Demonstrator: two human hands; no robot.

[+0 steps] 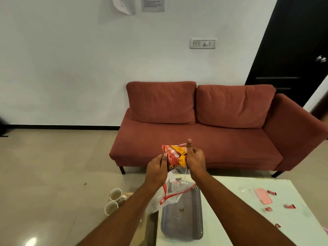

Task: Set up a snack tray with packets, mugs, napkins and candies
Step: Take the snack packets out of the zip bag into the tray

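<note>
Now both hands' fingers pinch snack pkt (174, 155), long axis upright, above tray (182, 222).

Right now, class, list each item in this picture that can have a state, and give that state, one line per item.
Snack packet: sealed, held up by both hands.
Left hand: gripping the packet.
Right hand: gripping the packet, thumb up.
Clear plastic bag: hanging open under the packet.
Grey tray: on the table, nearly empty.
Two mugs: lying on their sides, empty.
Candies: wrapped, scattered on the table.
Door: shut.
</note>
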